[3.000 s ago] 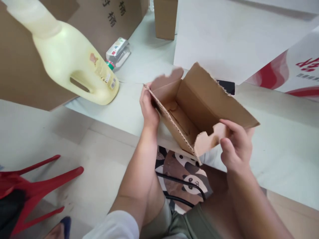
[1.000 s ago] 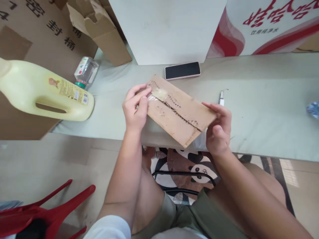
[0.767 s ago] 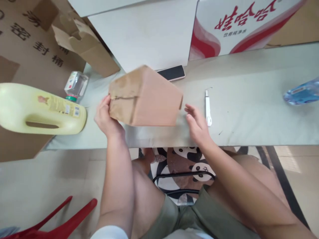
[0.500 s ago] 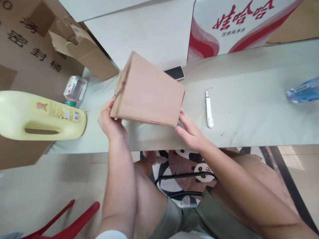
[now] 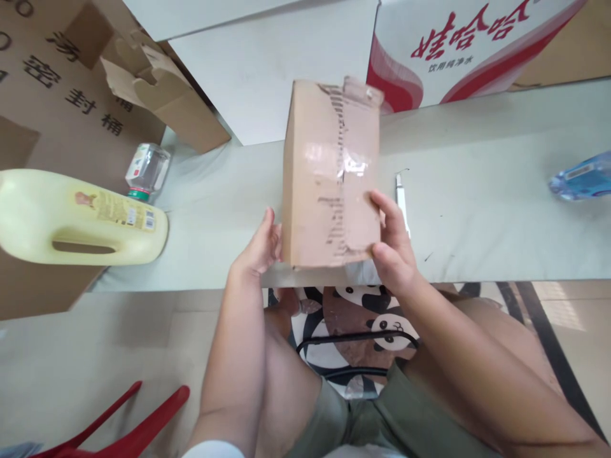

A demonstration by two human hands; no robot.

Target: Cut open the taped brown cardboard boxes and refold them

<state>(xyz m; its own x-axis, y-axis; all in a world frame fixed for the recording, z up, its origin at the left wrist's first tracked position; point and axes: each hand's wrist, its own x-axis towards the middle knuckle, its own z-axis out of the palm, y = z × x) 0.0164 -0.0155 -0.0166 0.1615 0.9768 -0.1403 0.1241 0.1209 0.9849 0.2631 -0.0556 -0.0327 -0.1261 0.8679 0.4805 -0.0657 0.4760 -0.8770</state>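
Cardboard box (image 5: pixel 312 184), above the worktop (image 5: pixel 482 191) near its front edge — right hand (image 5: pixel 391 238) clamped on its right side, left hand (image 5: pixel 261 247) beside its left, contact unclear; even two-sided support best steadies it.

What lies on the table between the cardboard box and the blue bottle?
In the head view, a white tool, partly hidden by the right hand, and a small dark speck lie between the box and the bottle.
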